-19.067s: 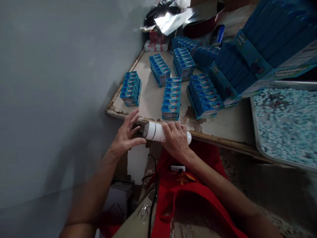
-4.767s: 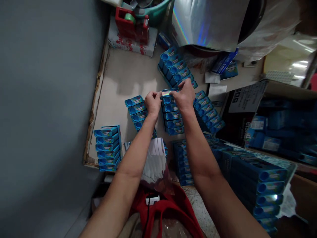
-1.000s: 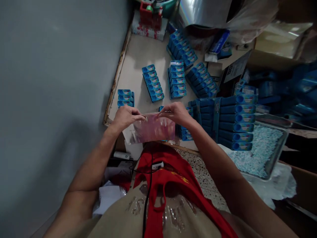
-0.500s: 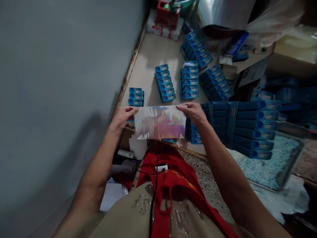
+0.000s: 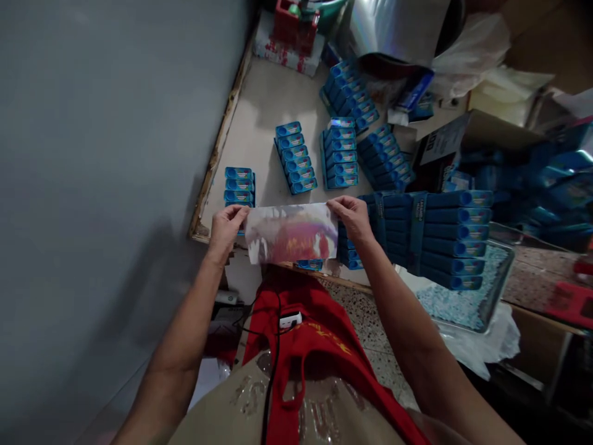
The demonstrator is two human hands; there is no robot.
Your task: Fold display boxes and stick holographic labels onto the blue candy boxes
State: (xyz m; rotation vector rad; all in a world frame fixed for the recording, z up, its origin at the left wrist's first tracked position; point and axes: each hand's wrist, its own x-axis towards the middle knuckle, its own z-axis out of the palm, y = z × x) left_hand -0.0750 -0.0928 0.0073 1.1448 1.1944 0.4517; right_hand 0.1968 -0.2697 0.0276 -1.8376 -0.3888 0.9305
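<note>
A rectangular sheet of shiny, see-through plastic film [image 5: 291,235] is stretched between my two hands above the table's near edge. My left hand [image 5: 226,232] pinches its upper left corner between thumb and fingers. At the upper right corner my right hand [image 5: 353,217] has the same kind of pinch. Beyond the film, small blue boxes stand in stacks, one stack [image 5: 238,185] close to my left hand and another [image 5: 295,157] farther back. A larger banded bundle of blue boxes [image 5: 445,238] lies just right of my right hand.
A pale wooden table [image 5: 264,93] with a worn edge runs along the grey wall [image 5: 102,123]. More blue stacks [image 5: 340,153] stand toward the back. On the right are a tray of light blue pieces [image 5: 456,303], an open carton [image 5: 440,145] and a shiny film roll [image 5: 393,31].
The whole view has shifted, so the table's contents appear farther left. The film is still held at both corners, and its reflections have changed.
</note>
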